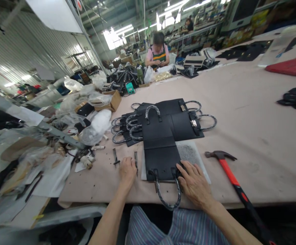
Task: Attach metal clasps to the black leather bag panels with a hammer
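striped cloth (141,226) covers the person's lap at the bottom centre of the frame, just below the table edge. above it, a wrapped loop handle (172,206) hangs over that edge, joined to the near end of a black panel (161,158). the panel lies flat in the lower centre, partly on a pale-edged slab (188,154), its far end reaching a stack of dark pieces (163,107) with more wrapped handles.

the person's right hand (192,180) is open, palm down, fingers loosely spread, with its fingertips on the panel's near right corner beside the handle's base; it grasps nothing visible. the left hand (127,172) rests on the table (252,132) left of the panel, fingers bent and close together. a slim metal tool (136,158) lies just beside its fingers; whether they touch or hold it cannot be told. a second tool (115,158) lies to the left of that hand.

right of the slab, a hammer (237,187) with a red and black grip slants toward the lower right. plastic bags (99,124) and a cardboard box (116,100) crowd the left. at upper centre, a co-worker (158,52) in a striped apron sits with both hands together.
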Available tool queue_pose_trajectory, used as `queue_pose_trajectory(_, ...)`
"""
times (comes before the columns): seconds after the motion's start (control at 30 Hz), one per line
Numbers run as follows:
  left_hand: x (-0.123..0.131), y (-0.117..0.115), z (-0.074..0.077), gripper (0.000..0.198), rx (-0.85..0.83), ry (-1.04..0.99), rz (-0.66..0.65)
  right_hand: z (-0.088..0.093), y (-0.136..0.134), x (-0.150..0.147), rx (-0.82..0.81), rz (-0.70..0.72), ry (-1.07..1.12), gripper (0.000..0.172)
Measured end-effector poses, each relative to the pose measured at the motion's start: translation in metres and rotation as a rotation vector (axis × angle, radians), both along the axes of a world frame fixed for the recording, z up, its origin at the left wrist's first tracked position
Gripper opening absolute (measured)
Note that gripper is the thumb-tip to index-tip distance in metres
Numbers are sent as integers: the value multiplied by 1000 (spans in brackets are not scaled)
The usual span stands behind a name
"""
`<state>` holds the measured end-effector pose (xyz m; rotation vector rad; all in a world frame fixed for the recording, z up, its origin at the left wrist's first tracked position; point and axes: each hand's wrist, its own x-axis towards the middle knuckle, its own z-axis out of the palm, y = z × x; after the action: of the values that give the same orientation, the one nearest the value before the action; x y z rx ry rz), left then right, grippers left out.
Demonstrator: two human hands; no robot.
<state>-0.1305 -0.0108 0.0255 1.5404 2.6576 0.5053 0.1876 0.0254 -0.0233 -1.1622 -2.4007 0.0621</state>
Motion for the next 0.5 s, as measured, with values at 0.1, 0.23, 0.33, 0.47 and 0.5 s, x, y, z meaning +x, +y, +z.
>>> queue_pose_trajectory(0.1,18,12,-3,25,36,19,-111,-5,2,0,35,6,7,43)
queue_pose_trajectory(0.23,47,38,-5,35,-34,-30,-74,-15,3,2,85,31,4,44)
queue_pose_trajectory(0.33,60,60,-3,43,-46,-99,-3,-18,3,3,115,41,5,44)
queue_pose_trajectory(0.47,62,90,3,47,-25,-226,67,-19,6,2,159,38,0,45)
queue_pose_trajectory(0.5,61,97,6,48,-39,-278,97,-19,7,3,170,43,-1,44)
